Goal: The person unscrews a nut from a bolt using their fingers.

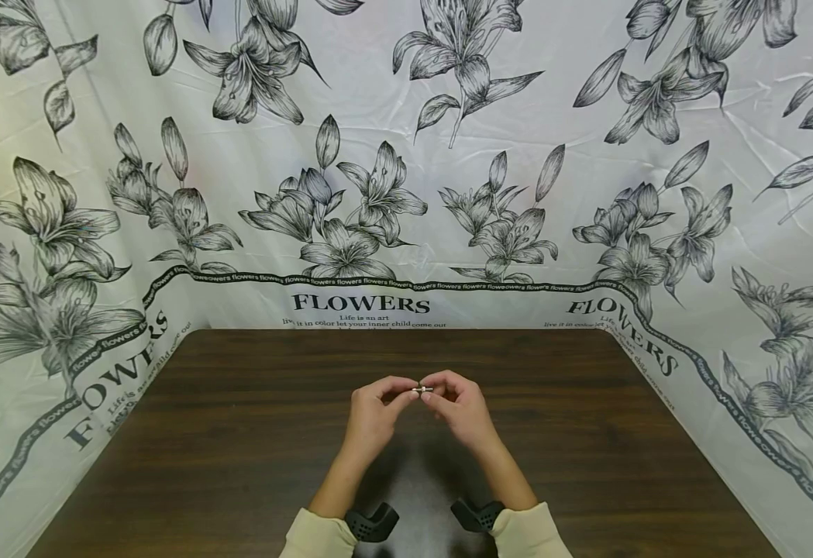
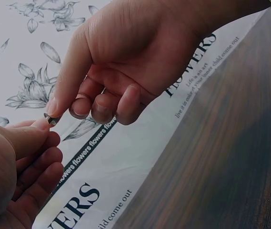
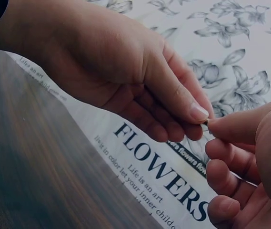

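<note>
Between the two hands a small silver metal screw (image 1: 422, 390) lies roughly level, with a wider part near its middle. My left hand (image 1: 371, 415) pinches its left end between thumb and forefinger. The other end is pinched the same way by my right hand (image 1: 467, 411). Seen from the left wrist, the short threaded metal of the screw (image 2: 50, 119) shows between the touching fingertips. In the right wrist view only a sliver of the screw (image 3: 205, 122) shows, its ends hidden by the fingers. The other fingers of both hands curl loosely below.
Both hands are above a dark wood-grain table (image 1: 260, 434). Behind and beside it hangs a white cloth (image 1: 378, 232) printed with flowers and lettering. A black wrist device (image 1: 373, 523) sits inside the left wrist and another device (image 1: 477, 514) inside the right, by the pale sleeves.
</note>
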